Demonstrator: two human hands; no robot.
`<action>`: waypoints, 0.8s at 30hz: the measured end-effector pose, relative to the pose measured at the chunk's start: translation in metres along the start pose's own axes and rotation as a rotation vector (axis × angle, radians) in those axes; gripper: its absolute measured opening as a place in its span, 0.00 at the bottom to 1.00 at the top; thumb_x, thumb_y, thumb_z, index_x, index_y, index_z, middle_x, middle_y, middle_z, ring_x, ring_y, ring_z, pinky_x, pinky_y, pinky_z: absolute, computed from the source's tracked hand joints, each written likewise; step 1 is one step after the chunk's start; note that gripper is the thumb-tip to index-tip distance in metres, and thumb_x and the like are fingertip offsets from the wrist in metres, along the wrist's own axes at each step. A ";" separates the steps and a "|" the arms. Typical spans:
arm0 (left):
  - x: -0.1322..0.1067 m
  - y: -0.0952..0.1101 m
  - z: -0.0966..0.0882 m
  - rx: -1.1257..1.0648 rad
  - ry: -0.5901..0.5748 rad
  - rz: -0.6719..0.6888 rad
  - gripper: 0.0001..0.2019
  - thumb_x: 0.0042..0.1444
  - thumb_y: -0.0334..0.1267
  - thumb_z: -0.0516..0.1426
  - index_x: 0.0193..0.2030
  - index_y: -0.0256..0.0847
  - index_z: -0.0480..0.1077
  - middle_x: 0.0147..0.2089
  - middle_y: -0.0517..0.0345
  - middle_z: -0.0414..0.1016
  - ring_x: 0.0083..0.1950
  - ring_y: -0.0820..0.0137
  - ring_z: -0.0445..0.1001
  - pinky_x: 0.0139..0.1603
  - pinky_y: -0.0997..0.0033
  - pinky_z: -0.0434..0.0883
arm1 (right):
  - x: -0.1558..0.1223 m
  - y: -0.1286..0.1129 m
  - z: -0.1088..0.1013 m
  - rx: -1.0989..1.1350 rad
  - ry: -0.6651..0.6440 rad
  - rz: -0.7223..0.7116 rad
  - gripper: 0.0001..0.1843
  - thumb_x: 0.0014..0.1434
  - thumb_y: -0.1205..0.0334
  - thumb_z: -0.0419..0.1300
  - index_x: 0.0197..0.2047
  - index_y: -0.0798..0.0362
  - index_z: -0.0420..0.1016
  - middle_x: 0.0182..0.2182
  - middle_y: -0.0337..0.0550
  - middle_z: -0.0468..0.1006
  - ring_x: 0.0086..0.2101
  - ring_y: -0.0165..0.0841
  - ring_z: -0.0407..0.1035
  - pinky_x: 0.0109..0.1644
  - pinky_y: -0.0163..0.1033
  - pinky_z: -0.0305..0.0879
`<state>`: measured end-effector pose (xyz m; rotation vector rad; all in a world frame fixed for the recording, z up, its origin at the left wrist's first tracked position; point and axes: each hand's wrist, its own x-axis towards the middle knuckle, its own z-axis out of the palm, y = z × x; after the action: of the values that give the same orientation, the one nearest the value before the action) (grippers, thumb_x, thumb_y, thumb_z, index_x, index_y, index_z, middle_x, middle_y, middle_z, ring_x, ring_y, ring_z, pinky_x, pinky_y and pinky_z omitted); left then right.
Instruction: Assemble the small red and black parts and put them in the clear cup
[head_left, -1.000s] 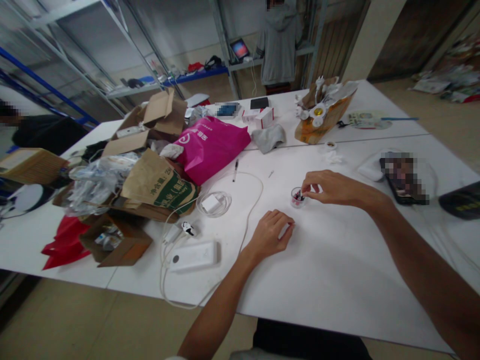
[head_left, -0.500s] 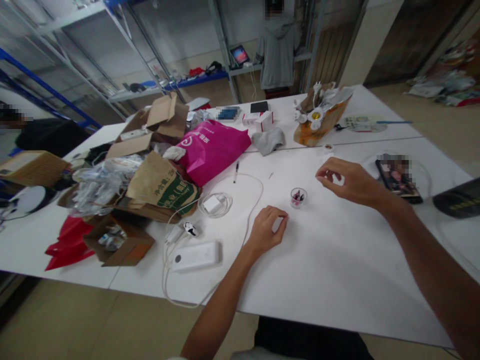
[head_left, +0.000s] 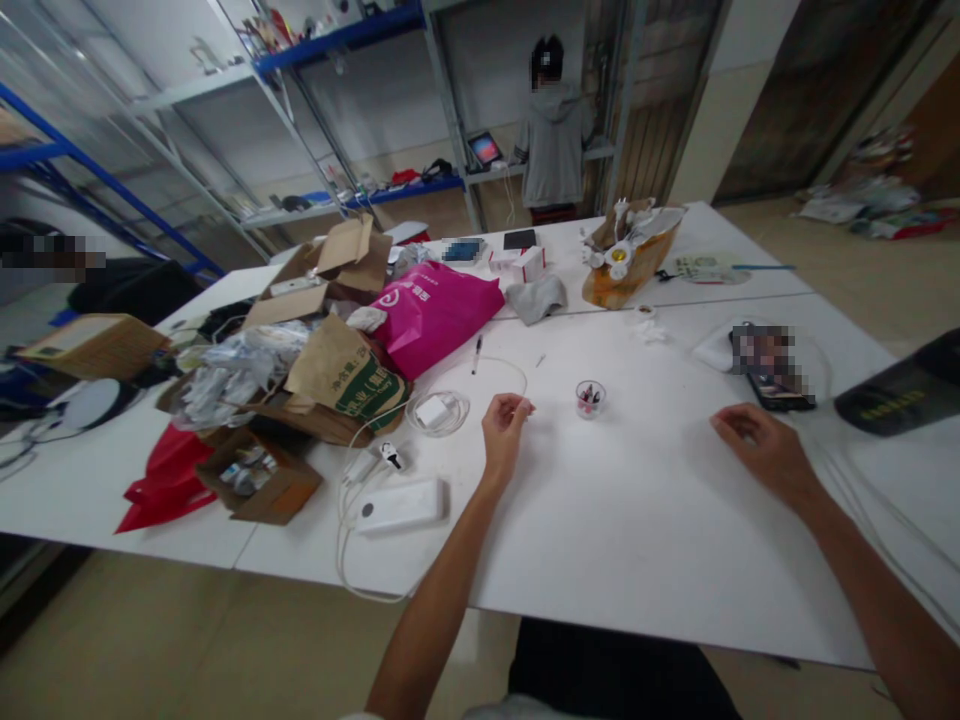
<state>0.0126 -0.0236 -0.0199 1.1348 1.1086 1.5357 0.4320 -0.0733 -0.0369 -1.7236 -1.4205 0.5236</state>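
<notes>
Near the middle of the table stands a small clear cup point(head_left: 590, 413) with several dark and reddish small pieces inside. Left of it is my left hand point(head_left: 504, 430), its thumb and fingers pinched together; what they hold, if anything, is too small to name. Farther right, just above the table, my right hand point(head_left: 769, 452) has its fingers curled to the thumb around a small gap. Anything in that pinch is hidden. Neither hand touches the cup. A small thin piece point(head_left: 540, 360) and a pen point(head_left: 477, 356) lie beyond my left hand.
A phone point(head_left: 780, 388) and a dark bottle point(head_left: 900, 385) are at the right. On the left stand a power bank point(head_left: 401, 505), coiled cable, a small carton point(head_left: 281, 490) and a magenta bag point(head_left: 442, 310). A paper bag point(head_left: 637, 270) stands far back. Two people are farther off.
My right hand has moved right and nearer to me, away from the cup. My left hand has shifted left and slightly farther from me. The camera view has tilted upward.
</notes>
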 end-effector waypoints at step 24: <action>0.012 -0.003 -0.013 -0.428 0.100 -0.327 0.23 0.59 0.56 0.74 0.45 0.40 0.75 0.37 0.60 0.76 0.37 0.75 0.76 0.40 0.74 0.72 | -0.006 0.013 -0.049 -0.215 0.331 0.134 0.24 0.63 0.42 0.64 0.57 0.42 0.65 0.63 0.68 0.82 0.63 0.65 0.78 0.69 0.64 0.70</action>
<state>-0.0018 -0.0130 -0.0230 0.5624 0.9164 1.4846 0.4749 -0.0952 -0.0197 -1.9798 -1.1625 0.1461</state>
